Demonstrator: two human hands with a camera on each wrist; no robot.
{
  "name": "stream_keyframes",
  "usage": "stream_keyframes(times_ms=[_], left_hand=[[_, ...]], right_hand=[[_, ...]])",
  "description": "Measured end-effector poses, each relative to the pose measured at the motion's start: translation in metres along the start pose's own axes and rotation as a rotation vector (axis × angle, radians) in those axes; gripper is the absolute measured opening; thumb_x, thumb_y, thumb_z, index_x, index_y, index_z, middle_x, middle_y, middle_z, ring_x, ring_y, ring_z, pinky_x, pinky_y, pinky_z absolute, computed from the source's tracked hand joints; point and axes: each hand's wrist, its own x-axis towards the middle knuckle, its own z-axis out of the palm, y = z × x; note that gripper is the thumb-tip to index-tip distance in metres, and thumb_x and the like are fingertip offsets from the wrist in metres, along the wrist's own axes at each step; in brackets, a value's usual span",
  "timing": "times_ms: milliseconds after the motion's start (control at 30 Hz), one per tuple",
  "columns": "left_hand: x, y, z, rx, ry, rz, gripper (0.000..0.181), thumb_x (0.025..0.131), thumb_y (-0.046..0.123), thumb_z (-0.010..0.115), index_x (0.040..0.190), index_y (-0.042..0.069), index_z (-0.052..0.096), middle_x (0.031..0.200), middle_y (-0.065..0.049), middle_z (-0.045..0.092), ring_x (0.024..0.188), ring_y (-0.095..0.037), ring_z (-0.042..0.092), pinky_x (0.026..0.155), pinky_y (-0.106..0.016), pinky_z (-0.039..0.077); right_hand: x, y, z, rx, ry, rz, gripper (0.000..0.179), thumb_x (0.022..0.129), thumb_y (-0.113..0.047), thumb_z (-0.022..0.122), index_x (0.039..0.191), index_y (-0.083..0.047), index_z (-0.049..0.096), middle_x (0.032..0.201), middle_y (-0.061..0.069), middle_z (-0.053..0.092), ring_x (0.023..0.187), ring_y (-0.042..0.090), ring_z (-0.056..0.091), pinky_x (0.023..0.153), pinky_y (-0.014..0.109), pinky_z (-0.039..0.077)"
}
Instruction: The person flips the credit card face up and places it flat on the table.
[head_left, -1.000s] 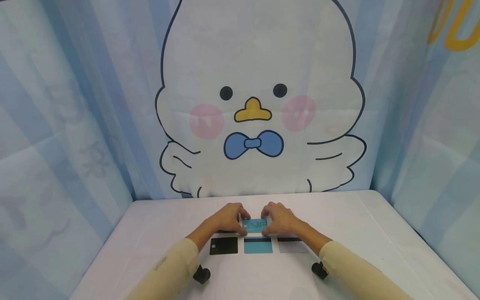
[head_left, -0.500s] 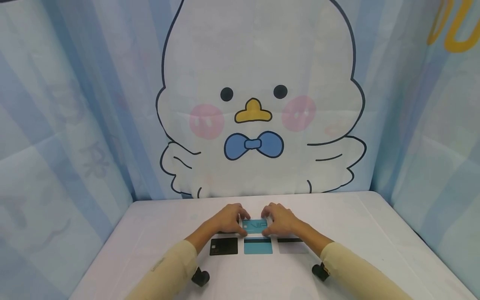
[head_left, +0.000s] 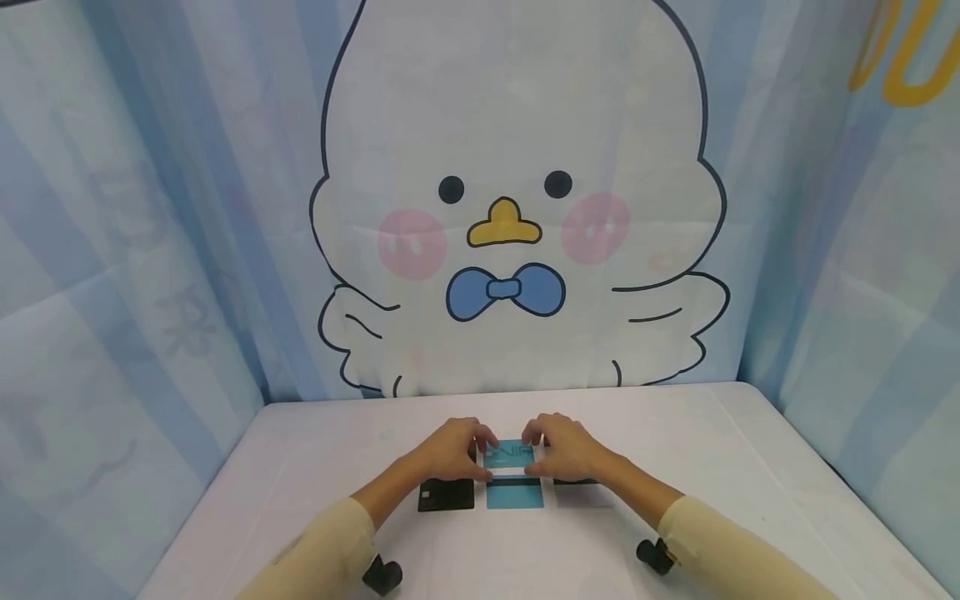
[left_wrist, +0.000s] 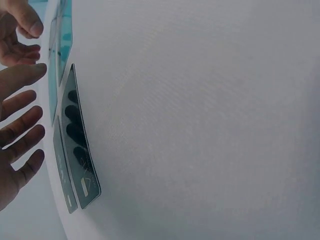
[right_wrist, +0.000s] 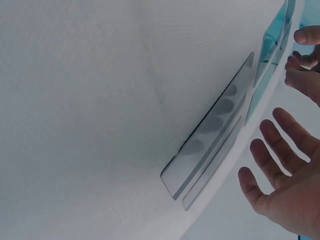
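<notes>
A light-blue card marked VIP (head_left: 512,452) lies flat in the middle of the back row on the table. My left hand (head_left: 448,450) hovers at its left side and my right hand (head_left: 568,448) at its right. In both wrist views the fingers are loosely bent and spread, apart from the cards, and neither hand holds anything. In front lies a blue card with a dark stripe (head_left: 515,497), between a black card (head_left: 447,496) and a grey striped card (head_left: 585,497). Behind the hands are a second black card (left_wrist: 63,167) and a second grey card (right_wrist: 214,170), mostly hidden in the head view.
The white table (head_left: 300,517) reaches back to a curtain (head_left: 517,350) with a cartoon bird on it. Striped cloth (head_left: 112,250) hangs at both sides. Small black cameras (head_left: 383,575) sit below both wrists.
Both hands have come slightly off the VIP card's edges and drawn back toward the person, with the forearms spreading outward. The cards stay in place.
</notes>
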Motion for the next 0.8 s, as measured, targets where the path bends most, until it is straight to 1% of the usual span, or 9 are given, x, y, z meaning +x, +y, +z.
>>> stream_keyframes(times_ms=[167, 267, 367, 467, 633, 700, 800], left_hand=[[-0.009, 0.008, 0.003, -0.010, -0.006, 0.004, 0.043, 0.081, 0.025, 0.089, 0.119, 0.014, 0.074, 0.098, 0.002, 0.067, 0.082, -0.010, 0.056, 0.074, -0.021, 0.050], [-0.013, 0.013, 0.006, -0.009, -0.013, -0.010, 0.043, 0.080, 0.025, 0.090, 0.118, 0.013, 0.075, 0.096, 0.003, 0.067, 0.082, -0.008, 0.054, 0.074, -0.021, 0.049], [-0.017, 0.017, 0.009, -0.003, -0.024, -0.015, 0.044, 0.078, 0.026, 0.092, 0.117, 0.013, 0.076, 0.096, 0.003, 0.066, 0.081, -0.007, 0.053, 0.073, -0.021, 0.047], [-0.021, 0.020, 0.011, 0.016, -0.041, -0.014, 0.046, 0.076, 0.027, 0.093, 0.117, 0.014, 0.077, 0.097, 0.004, 0.066, 0.081, -0.006, 0.053, 0.072, -0.021, 0.047], [-0.024, 0.023, 0.013, 0.086, -0.066, -0.020, 0.049, 0.076, 0.031, 0.094, 0.120, 0.017, 0.076, 0.102, 0.005, 0.064, 0.086, -0.005, 0.052, 0.077, -0.022, 0.047], [-0.025, 0.023, 0.014, 0.111, -0.066, -0.023, 0.051, 0.076, 0.032, 0.094, 0.121, 0.017, 0.076, 0.102, 0.005, 0.064, 0.088, -0.005, 0.052, 0.079, -0.023, 0.047], [-0.025, 0.024, 0.014, 0.120, -0.067, -0.029, 0.052, 0.076, 0.032, 0.094, 0.122, 0.016, 0.076, 0.102, 0.005, 0.064, 0.088, -0.005, 0.053, 0.081, -0.023, 0.048]], right_hand=[[-0.010, -0.006, 0.000, 0.013, -0.020, -0.028, 0.033, 0.080, -0.025, 0.088, 0.107, -0.014, 0.073, 0.101, 0.001, 0.066, 0.095, 0.021, 0.056, 0.083, 0.045, 0.049], [-0.015, -0.009, 0.000, -0.008, -0.042, -0.028, 0.033, 0.078, -0.026, 0.089, 0.105, -0.014, 0.074, 0.099, -0.001, 0.066, 0.094, 0.020, 0.055, 0.082, 0.046, 0.048], [-0.019, -0.011, 0.000, -0.042, -0.068, -0.024, 0.035, 0.077, -0.028, 0.090, 0.106, -0.015, 0.075, 0.099, -0.003, 0.066, 0.095, 0.018, 0.053, 0.085, 0.049, 0.046], [-0.023, -0.013, 0.000, -0.068, -0.084, -0.028, 0.038, 0.076, -0.029, 0.091, 0.107, -0.014, 0.075, 0.099, -0.004, 0.065, 0.097, 0.017, 0.052, 0.088, 0.051, 0.045], [-0.028, -0.014, -0.001, -0.109, -0.104, -0.018, 0.042, 0.075, -0.030, 0.091, 0.110, -0.013, 0.075, 0.100, -0.004, 0.064, 0.096, 0.017, 0.051, 0.091, 0.052, 0.045], [-0.030, -0.014, -0.001, -0.127, -0.112, -0.018, 0.044, 0.074, -0.031, 0.091, 0.112, -0.013, 0.075, 0.100, -0.004, 0.063, 0.095, 0.017, 0.051, 0.091, 0.052, 0.045], [-0.031, -0.014, -0.001, -0.144, -0.113, -0.023, 0.046, 0.073, -0.030, 0.091, 0.112, -0.012, 0.075, 0.100, -0.003, 0.063, 0.095, 0.018, 0.051, 0.092, 0.051, 0.045]])
